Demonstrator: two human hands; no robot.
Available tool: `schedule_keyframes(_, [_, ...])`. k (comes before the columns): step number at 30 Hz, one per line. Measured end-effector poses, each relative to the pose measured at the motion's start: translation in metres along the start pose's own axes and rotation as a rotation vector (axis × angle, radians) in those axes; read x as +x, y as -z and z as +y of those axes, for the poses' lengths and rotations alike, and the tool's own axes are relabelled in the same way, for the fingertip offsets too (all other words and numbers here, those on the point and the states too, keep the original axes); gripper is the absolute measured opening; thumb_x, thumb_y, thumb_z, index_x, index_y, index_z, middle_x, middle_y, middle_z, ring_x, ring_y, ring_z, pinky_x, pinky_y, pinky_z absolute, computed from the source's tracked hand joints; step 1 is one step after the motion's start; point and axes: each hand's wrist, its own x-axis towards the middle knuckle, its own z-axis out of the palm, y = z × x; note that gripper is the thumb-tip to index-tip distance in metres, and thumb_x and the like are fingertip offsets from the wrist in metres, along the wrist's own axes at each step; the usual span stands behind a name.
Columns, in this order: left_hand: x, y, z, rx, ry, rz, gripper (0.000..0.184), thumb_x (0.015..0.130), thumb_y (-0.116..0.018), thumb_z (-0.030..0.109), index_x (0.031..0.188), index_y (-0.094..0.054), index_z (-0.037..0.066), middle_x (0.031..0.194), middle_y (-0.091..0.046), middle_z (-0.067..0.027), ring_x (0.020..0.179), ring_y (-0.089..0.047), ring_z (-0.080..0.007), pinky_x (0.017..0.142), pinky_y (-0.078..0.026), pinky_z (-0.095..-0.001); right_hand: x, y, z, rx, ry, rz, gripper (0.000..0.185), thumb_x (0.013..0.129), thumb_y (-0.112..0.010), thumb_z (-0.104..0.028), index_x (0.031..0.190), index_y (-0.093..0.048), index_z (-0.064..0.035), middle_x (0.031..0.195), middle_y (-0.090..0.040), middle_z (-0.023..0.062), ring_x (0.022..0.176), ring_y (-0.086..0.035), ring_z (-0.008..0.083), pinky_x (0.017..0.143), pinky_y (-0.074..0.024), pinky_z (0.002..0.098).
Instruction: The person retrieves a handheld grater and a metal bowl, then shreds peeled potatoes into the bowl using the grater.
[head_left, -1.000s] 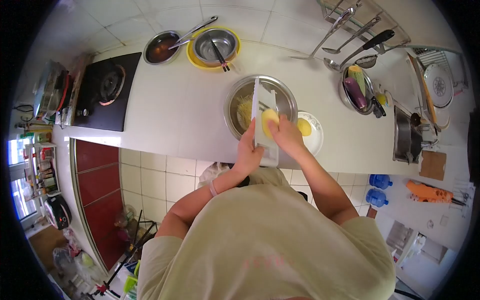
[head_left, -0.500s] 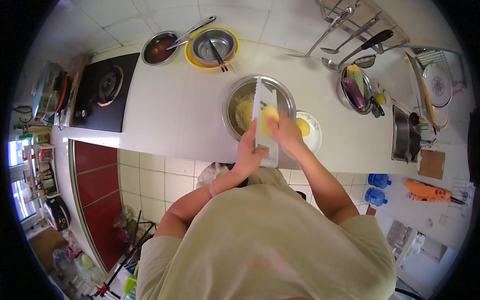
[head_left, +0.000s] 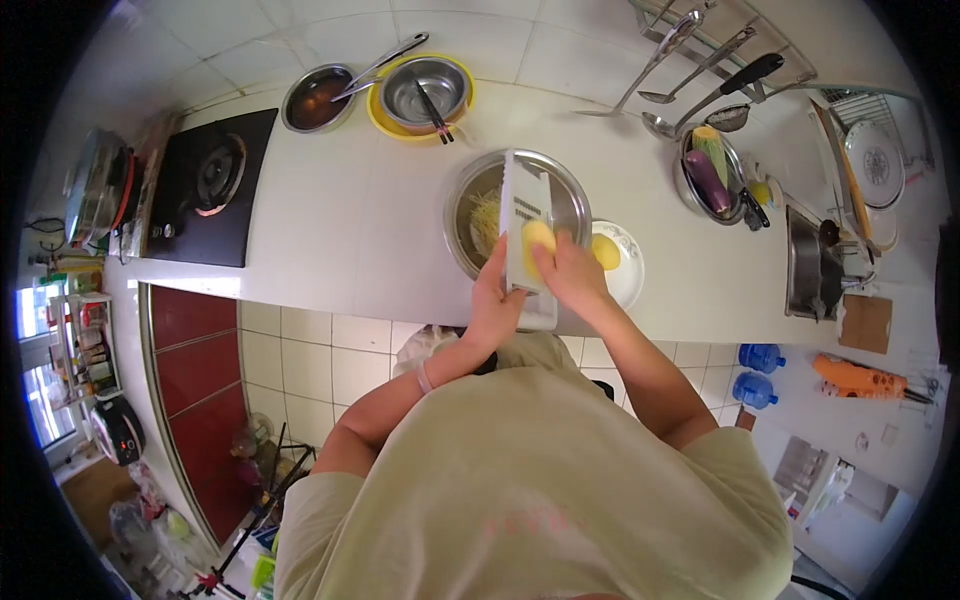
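Observation:
My left hand is closed around the lower part of a white grater, which leans over a steel bowl. My right hand grips a peeled yellow potato against the grater's face, just below its slots. Pale potato shreds lie inside the bowl, left of the grater. Beside my right hand, another peeled potato rests on a white patterned plate. The grater and my hands hide part of the bowl.
Behind stand a steel bowl in a yellow basin with chopsticks and a pan of brownish liquid. A gas stove is at left. Rightward sit a bowl with an eggplant, a knife and the sink.
My right hand and the potato have shifted slightly down the grater, uncovering its slots. The grater's top has tilted a little to the left.

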Motion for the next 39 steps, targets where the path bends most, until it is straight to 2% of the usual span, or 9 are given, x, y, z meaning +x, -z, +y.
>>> schedule_keyframes(6, [-0.016, -0.012, 0.012, 0.068, 0.056, -0.088, 0.078, 0.075, -0.046, -0.016, 0.148, -0.021, -0.002, 0.142, -0.042, -0.0151, 0.128, -0.042, -0.019, 0.103, -0.035, -0.0275, 0.102, 0.018, 0.01, 0.181, -0.221, 0.397, 0.056, 0.093, -0.039, -0.043, 0.113, -0.05, 0.0074, 0.097, -0.065, 0.0286, 0.095, -0.062, 0.0443, 0.085, -0.0474, 0.0512])
schedule_keyframes(14, [-0.004, -0.004, 0.014, -0.083, 0.041, 0.028, 0.075, 0.074, -0.044, -0.013, 0.146, -0.024, -0.006, 0.138, -0.045, -0.0188, 0.131, -0.04, -0.024, 0.107, -0.032, -0.0329, -0.004, 0.0, 0.008, -0.024, 0.005, -0.038, 0.055, 0.092, -0.042, -0.043, 0.114, -0.05, 0.0066, 0.093, -0.065, 0.0289, 0.091, -0.064, 0.0416, 0.082, -0.048, 0.0525])
schedule_keyframes(19, [-0.017, -0.014, 0.008, 0.131, 0.022, -0.1, 0.076, 0.073, -0.042, -0.015, 0.146, -0.024, -0.005, 0.14, -0.042, -0.0171, 0.132, -0.039, -0.024, 0.109, -0.031, -0.0331, 0.098, 0.014, 0.015, 0.128, -0.161, 0.361, 0.06, 0.092, -0.04, -0.047, 0.111, -0.051, 0.0091, 0.097, -0.063, 0.0317, 0.094, -0.062, 0.0461, 0.084, -0.0468, 0.0523])
schedule_keyframes(22, [-0.014, -0.012, 0.022, 0.05, 0.002, -0.069, 0.078, 0.072, -0.041, -0.017, 0.146, -0.024, -0.004, 0.14, -0.042, -0.0165, 0.133, -0.038, -0.0234, 0.108, -0.032, -0.0323, 0.1, 0.019, 0.019, 0.159, -0.161, 0.364, 0.059, 0.093, -0.041, -0.047, 0.111, -0.051, 0.0082, 0.099, -0.063, 0.0322, 0.096, -0.061, 0.046, 0.085, -0.0461, 0.0523])
schedule_keyframes(28, [-0.001, -0.001, 0.007, -0.052, 0.063, 0.018, 0.079, 0.071, -0.042, -0.016, 0.147, -0.024, -0.003, 0.138, -0.043, -0.0185, 0.13, -0.042, -0.0237, 0.105, -0.034, -0.0304, 0.0, -0.003, 0.004, -0.048, 0.037, -0.012, 0.052, 0.093, -0.042, -0.041, 0.113, -0.049, 0.0071, 0.094, -0.064, 0.0292, 0.088, -0.065, 0.0421, 0.078, -0.0497, 0.0524])
schedule_keyframes(32, [-0.018, -0.01, 0.015, 0.104, 0.106, -0.046, 0.08, 0.071, -0.044, -0.015, 0.147, -0.024, -0.002, 0.135, -0.045, -0.0212, 0.127, -0.045, -0.0262, 0.105, -0.035, -0.0312, 0.079, 0.007, 0.014, 0.074, -0.092, 0.272, 0.054, 0.093, -0.04, -0.043, 0.111, -0.05, 0.0068, 0.097, -0.064, 0.0301, 0.093, -0.063, 0.0434, 0.083, -0.0479, 0.0522])
schedule_keyframes(35, [-0.021, -0.009, 0.015, 0.181, -0.033, -0.156, 0.079, 0.078, -0.045, -0.017, 0.15, -0.017, -0.001, 0.145, -0.038, -0.0137, 0.132, -0.036, -0.0163, 0.105, -0.034, -0.0271, 0.102, 0.013, 0.024, 0.137, -0.164, 0.339, 0.054, 0.093, -0.04, -0.044, 0.111, -0.051, 0.0064, 0.1, -0.063, 0.0304, 0.098, -0.061, 0.0431, 0.086, -0.0467, 0.0513])
schedule_keyframes(37, [-0.016, -0.007, 0.007, 0.064, -0.016, -0.077, 0.08, 0.071, -0.045, -0.011, 0.148, -0.025, 0.001, 0.131, -0.048, -0.0222, 0.125, -0.046, -0.0289, 0.104, -0.035, -0.0321, 0.081, 0.012, 0.023, 0.095, -0.103, 0.248, 0.056, 0.093, -0.04, -0.044, 0.115, -0.05, 0.0061, 0.101, -0.063, 0.03, 0.099, -0.061, 0.0422, 0.087, -0.0463, 0.0507])
schedule_keyframes(39, [-0.011, -0.006, 0.001, 0.058, -0.019, -0.026, 0.08, 0.071, -0.045, -0.011, 0.148, -0.025, 0.001, 0.131, -0.048, -0.0221, 0.124, -0.047, -0.0298, 0.104, -0.035, -0.0323, 0.043, -0.007, 0.03, 0.073, 0.011, 0.121, 0.057, 0.093, -0.04, -0.045, 0.119, -0.049, 0.0054, 0.099, -0.064, 0.029, 0.097, -0.062, 0.0425, 0.085, -0.0468, 0.0512])
